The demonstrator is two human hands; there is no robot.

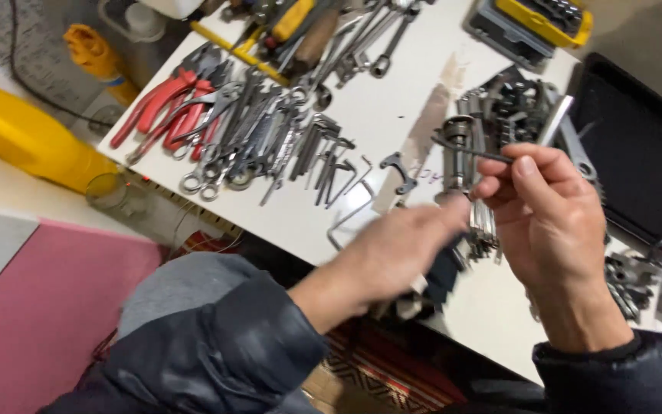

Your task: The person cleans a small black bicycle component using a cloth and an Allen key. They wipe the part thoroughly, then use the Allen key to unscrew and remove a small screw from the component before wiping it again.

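Hex key point(470, 150) in right hand point(549, 222)

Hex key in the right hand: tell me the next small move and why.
Probably hold the thin hex key steady until the left hand settles. The right hand pinches it at one end above the white table, while the left hand is motion-blurred just short of the right fingertips, so any handover now looks imprecise.

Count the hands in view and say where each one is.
2. The left hand, blurred, reaches over the white table near its front edge. The right hand is raised beside it, pinching a thin metal rod. None looks hidden.
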